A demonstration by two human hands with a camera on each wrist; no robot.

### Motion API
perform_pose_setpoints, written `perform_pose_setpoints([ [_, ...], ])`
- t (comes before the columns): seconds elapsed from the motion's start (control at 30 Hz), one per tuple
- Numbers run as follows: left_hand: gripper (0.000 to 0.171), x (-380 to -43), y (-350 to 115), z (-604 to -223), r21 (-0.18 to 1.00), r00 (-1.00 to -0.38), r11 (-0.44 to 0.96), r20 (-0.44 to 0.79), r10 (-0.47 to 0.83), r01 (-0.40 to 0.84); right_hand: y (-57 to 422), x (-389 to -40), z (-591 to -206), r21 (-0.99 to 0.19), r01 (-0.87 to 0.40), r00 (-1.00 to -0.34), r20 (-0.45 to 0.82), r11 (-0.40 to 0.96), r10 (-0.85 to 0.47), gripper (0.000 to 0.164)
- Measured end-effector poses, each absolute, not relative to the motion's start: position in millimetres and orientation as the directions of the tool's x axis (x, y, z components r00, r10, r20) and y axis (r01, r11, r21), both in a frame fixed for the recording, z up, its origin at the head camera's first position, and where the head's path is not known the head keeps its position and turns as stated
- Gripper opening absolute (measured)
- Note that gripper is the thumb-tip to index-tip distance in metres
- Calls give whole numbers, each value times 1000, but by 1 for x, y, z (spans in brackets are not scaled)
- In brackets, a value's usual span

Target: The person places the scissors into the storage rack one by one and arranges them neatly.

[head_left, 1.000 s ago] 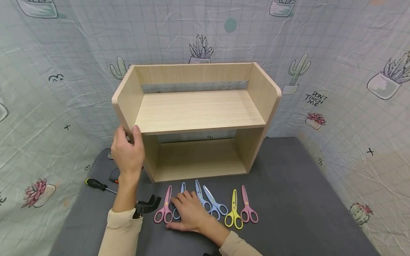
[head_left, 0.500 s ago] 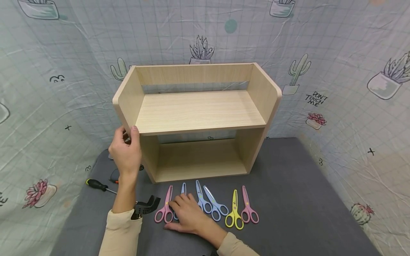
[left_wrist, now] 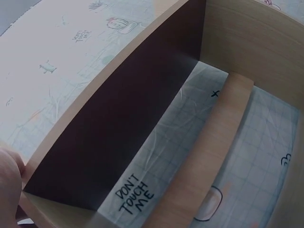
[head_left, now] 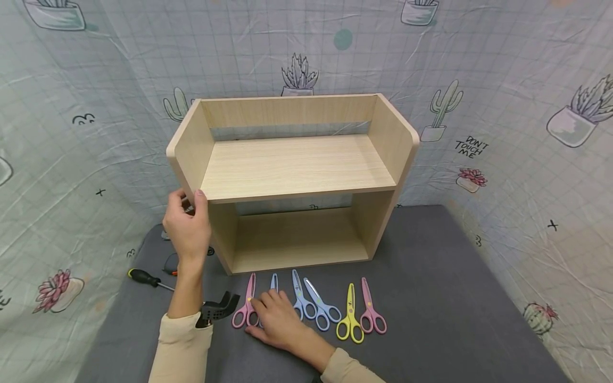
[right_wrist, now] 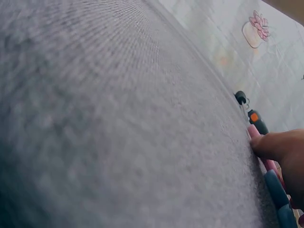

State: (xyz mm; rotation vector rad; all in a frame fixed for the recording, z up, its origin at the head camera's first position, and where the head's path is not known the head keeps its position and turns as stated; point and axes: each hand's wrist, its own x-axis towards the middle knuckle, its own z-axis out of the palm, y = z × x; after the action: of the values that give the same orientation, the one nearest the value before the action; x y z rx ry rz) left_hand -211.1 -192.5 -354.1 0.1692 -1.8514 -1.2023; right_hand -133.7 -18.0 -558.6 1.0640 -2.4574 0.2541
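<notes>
My left hand point(head_left: 188, 231) grips the front edge of the left side panel of a two-tier wooden shelf point(head_left: 301, 165), thumb in front. In the left wrist view a bit of that hand shows beside the shelf's board point(left_wrist: 114, 69). Down on the table my right hand point(head_left: 282, 324) lies over blue scissors point(head_left: 274, 282), which it partly hides, and its fingers touch the pink scissors point(head_left: 246, 306) on the left. To its right lie two more blue scissors point(head_left: 298, 290), yellow scissors point(head_left: 350, 314) and another pair of pink scissors point(head_left: 369, 308).
A screwdriver point(head_left: 146, 277) with a black handle lies left of my left forearm. Behind that forearm, a small orange-and-black item point(head_left: 171, 264) is partly hidden. Grey cloth point(head_left: 445, 298) covers the table, and a printed sheet point(head_left: 503, 106) hangs around it.
The left pink scissors have shifted slightly up toward the shelf and turned a little. My right hand has moved slightly left, uncovering more of the blue scissors beside it. My left hand keeps its grip.
</notes>
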Motion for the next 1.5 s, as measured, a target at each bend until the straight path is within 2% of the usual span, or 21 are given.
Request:
perform_pose_setpoints([
  [0.27, 39, -212, -191, -354, 790, -597, 518, 598, -535, 328, -20, -131, -553, 8, -723, -582, 532, 691, -615, 48],
  [0.57, 40, -209, -189, -354, 782, -604, 526, 607, -517, 335, -16, -128, -546, 36, -720, -572, 534, 693, -622, 36],
  [0.97, 43, -205, -188, -356, 771, -605, 541, 616, -505, 334, -11, -126, -546, 117, -703, -571, 495, 701, -655, 40],
  [1.23, 43, -204, -188, -357, 765, -602, 553, 622, -500, 331, -7, -130, -549, 80, -699, -592, 494, 710, -638, 37],
  [1.5, 44, -205, -188, -357, 755, -605, 564, 630, -486, 333, -8, -134, -552, 66, -713, -578, 509, 698, -638, 31],
])
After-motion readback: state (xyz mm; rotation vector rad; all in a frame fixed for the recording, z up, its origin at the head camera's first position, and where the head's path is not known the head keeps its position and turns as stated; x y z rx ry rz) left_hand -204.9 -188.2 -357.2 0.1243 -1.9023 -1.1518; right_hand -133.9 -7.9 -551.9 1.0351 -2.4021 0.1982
